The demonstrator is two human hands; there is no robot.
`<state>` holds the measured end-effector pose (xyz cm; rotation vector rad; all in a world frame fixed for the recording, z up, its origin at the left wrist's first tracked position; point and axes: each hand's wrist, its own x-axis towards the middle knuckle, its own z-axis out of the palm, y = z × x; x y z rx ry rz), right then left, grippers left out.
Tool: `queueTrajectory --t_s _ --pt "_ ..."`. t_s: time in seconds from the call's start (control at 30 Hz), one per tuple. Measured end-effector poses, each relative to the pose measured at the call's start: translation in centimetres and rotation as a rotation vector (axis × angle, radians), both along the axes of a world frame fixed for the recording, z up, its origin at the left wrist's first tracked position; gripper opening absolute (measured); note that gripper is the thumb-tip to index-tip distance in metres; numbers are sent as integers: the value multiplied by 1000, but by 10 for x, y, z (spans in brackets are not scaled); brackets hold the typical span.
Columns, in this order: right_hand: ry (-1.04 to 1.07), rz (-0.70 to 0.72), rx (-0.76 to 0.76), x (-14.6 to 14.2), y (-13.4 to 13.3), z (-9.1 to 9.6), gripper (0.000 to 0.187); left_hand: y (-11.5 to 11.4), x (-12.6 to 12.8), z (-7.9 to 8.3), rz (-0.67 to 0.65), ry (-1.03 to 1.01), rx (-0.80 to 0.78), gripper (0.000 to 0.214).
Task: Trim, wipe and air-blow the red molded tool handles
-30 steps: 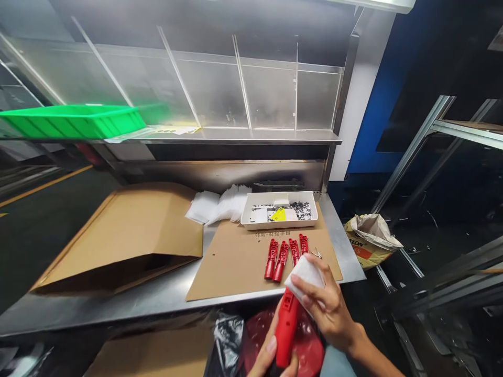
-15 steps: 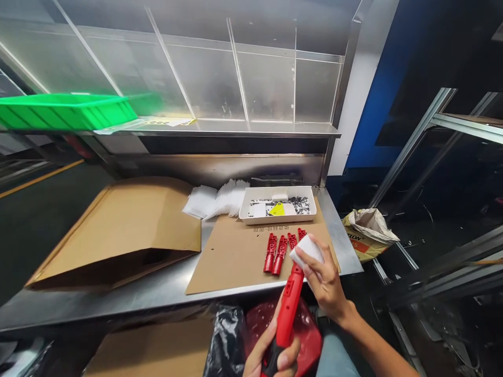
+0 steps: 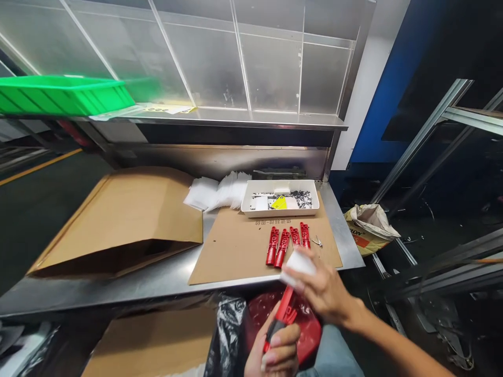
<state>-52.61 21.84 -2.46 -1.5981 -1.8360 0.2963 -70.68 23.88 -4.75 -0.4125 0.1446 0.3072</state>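
My left hand [image 3: 277,348] is wrapped round the black lower part of a red and black plastic tool body [image 3: 283,309], which tilts up and away from me. My right hand [image 3: 328,290] pinches a folded white cloth [image 3: 299,266] against the tool's upper end, so that end is hidden. Just beyond the cloth, several red plastic housing parts [image 3: 272,246] lie side by side on a cardboard sheet [image 3: 231,248]. A few small metal pieces [image 3: 317,242] rest to their right, too small to name.
A white tray [image 3: 281,213] of small dark parts sits behind the housings, with white sheets [image 3: 220,192] to its left. A large cardboard box [image 3: 129,209] covers the bench's left side. A green crate [image 3: 66,97] stands on the shelf, and an open sack [image 3: 369,228] is at right.
Both hands have shifted slightly left with the tool body, which has turned so its side faces differently. The cloth has moved down and left, uncovering the small metal pieces. The view has tilted slightly.
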Motion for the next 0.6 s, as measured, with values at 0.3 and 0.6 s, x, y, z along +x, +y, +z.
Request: queueTrajectory --t_s 0.3,0.6 --pt "-36 46 -29 8 13 3 39 -1 -6 -19 35 324 506 24" --pt "50 -173 -306 62 7 -64 37 36 21 -78 -237 666 841 74"
